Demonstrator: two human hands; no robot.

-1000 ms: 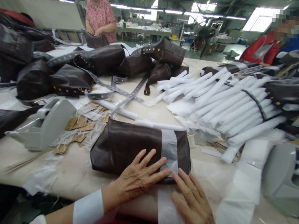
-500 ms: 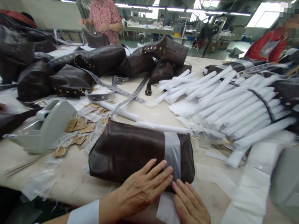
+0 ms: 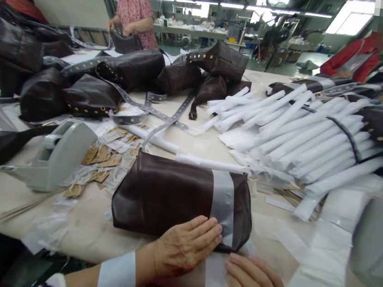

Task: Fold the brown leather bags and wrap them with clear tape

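A dark brown leather bag point(image 3: 171, 197) lies on its side on the pale table, close to me. Around its right part runs a whitish translucent strip point(image 3: 223, 198). My left hand point(image 3: 188, 245) rests flat on the bag's lower front, fingertips on the strip, fingers stretched. Lower right of the bag, my right hand point(image 3: 258, 282) lies with its fingers extended over the right side of a white sheet point(image 3: 218, 282) that hangs over the table's front edge. A studded grey strap point(image 3: 171, 120) runs away behind the bag.
Tape dispensers stand left point(image 3: 60, 155) and right point(image 3: 380, 241). Brown paper tags point(image 3: 105, 161) lie left of the bag. White rolls point(image 3: 304, 134) are piled behind right, dark bags point(image 3: 134, 69) behind left. A person in pink point(image 3: 136, 11) and one in red point(image 3: 352, 58) are across the table.
My right hand has moved down and away from the bag's lower edge. My left hand has shifted slightly lower on the bag. The hand at the far left has left its earlier spot.
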